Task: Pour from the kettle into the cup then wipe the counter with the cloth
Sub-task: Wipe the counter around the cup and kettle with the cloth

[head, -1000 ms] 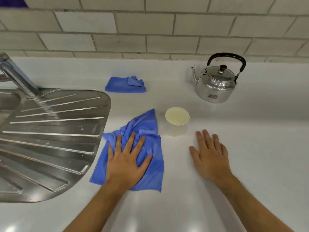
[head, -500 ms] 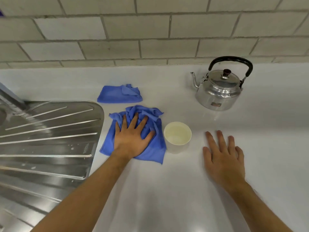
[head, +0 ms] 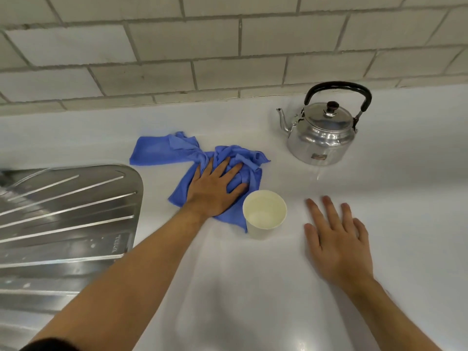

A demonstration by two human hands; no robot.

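Wiping looks to be the step in hand, with the pour judged done: the kettle [head: 321, 134] stands upright at the back right of the counter [head: 253, 287], spout pointing left, well apart from both hands. The left hand [head: 215, 192] lies flat and spread on the bunched blue cloth [head: 247, 158], pressing it to the counter rather than clutching it. The cloth sits directly under and ahead of that hand, its long axis running from front right to back left. Its far edge touches or overlaps a second blue cloth [head: 154, 153] lying behind it to the left. The cup [head: 264, 214] stands upright just beside the left hand's thumb, touching the cloth's near right corner. A sweep to the right would likely knock it. The right hand [head: 338, 239] rests open, palm down, on bare counter right of the cup, holding nothing. A steel drainboard [head: 63, 211] lies to the left.
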